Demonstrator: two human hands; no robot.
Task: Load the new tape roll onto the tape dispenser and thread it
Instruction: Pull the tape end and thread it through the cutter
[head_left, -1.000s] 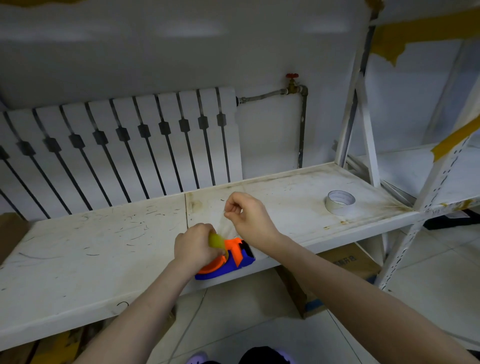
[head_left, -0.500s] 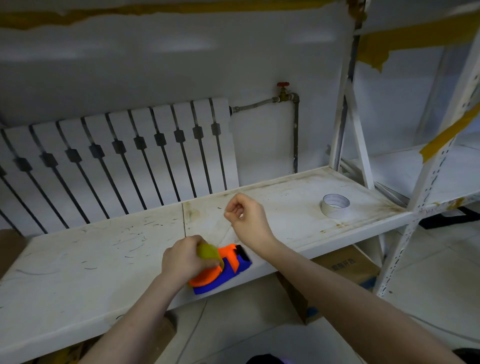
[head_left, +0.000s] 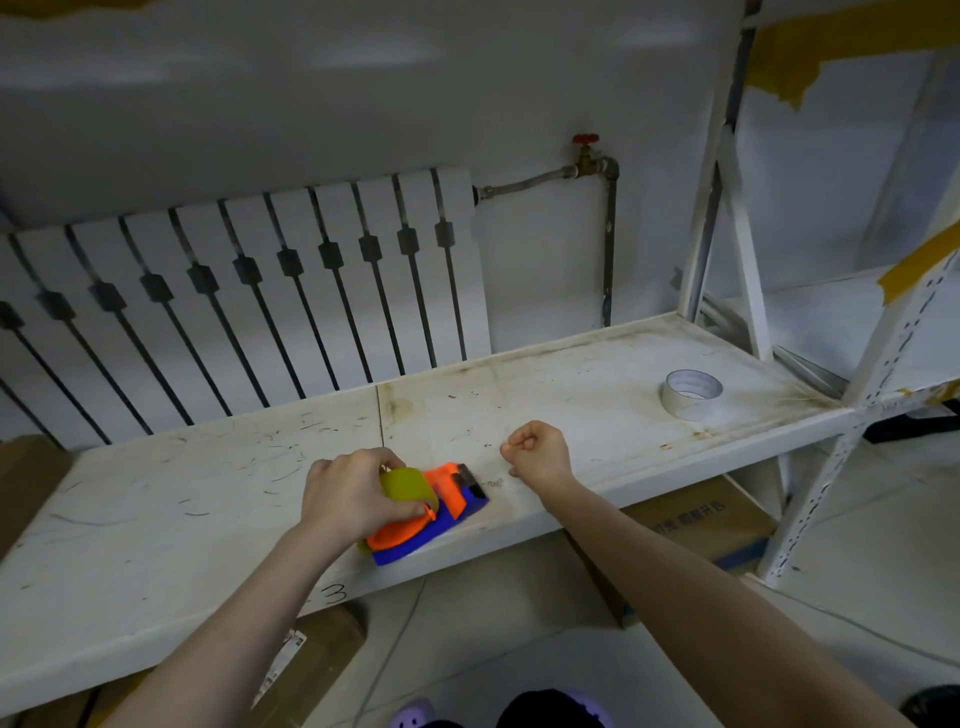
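Observation:
An orange and blue tape dispenser (head_left: 451, 522) lies at the front edge of the white shelf (head_left: 208, 499). A yellowish translucent tape roll (head_left: 408, 483) sits at its rear end, and my left hand (head_left: 348, 493) grips this roll from the left and above. My right hand (head_left: 537, 452) hovers low just right of the dispenser's dark cutter end, with fingers pinched shut. A faint clear tape strip seems to run from the cutter toward those fingers, though it is hard to make out.
A white tape roll (head_left: 693, 392) lies flat at the shelf's far right. A radiator (head_left: 260, 301) and a pipe with a red valve (head_left: 587, 156) stand behind. The rack's perforated upright (head_left: 831, 467) is on the right. Cardboard boxes (head_left: 696, 519) sit under the shelf.
My right hand has dropped from above the dispenser to just over the shelf, right of the cutter. My left hand has stayed on the roll. The camera view has shifted slightly.

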